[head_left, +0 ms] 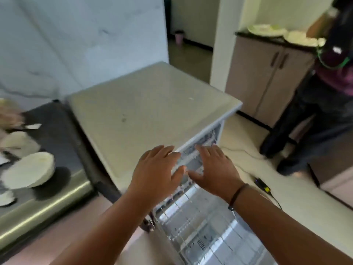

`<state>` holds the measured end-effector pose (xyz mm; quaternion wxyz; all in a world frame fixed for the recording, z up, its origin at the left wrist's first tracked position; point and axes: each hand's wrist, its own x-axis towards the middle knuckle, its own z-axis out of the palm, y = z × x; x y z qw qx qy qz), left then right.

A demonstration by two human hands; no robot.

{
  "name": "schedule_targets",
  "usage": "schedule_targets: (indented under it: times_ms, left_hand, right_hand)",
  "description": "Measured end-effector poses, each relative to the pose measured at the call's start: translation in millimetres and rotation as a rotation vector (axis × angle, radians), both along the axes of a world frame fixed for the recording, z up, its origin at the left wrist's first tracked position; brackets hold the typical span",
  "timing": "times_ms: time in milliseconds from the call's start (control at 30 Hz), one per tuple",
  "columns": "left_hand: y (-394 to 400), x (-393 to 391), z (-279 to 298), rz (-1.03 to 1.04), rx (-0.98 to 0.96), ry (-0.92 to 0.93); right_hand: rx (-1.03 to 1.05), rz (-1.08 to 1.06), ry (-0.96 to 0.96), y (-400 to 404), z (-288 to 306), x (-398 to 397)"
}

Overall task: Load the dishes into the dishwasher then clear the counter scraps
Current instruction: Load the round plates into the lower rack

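Note:
A white dishwasher stands in the middle with its door folded down and open. Its wire rack shows at the front opening. My left hand and my right hand hover side by side over the rack's front edge, fingers straight and spread, holding nothing. On the dark steel counter at the left lie white plates, one tilted on another, and a further white dish behind them. Blurred scraps sit at the far left edge.
Another person stands at the right by a beige cabinet whose dark top carries more plates. A black cable and adapter lie on the floor to the right of the dishwasher. A pink bin stands in the far doorway.

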<state>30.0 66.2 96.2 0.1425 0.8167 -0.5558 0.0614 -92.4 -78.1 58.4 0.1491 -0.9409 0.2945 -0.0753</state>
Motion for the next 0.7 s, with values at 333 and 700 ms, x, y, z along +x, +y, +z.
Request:
schedule_targets:
  times_ms: [333, 700]
  left_hand:
    - [291, 42, 93, 0.605, -0.213, -0.097]
    - [617, -10, 113, 1.249, -0.249, -0.081]
  right_hand:
    - [-0.119, 0.425, -0.232, 225, 107, 127]
    - [0.01, 0.948, -0.293, 557, 148, 194]
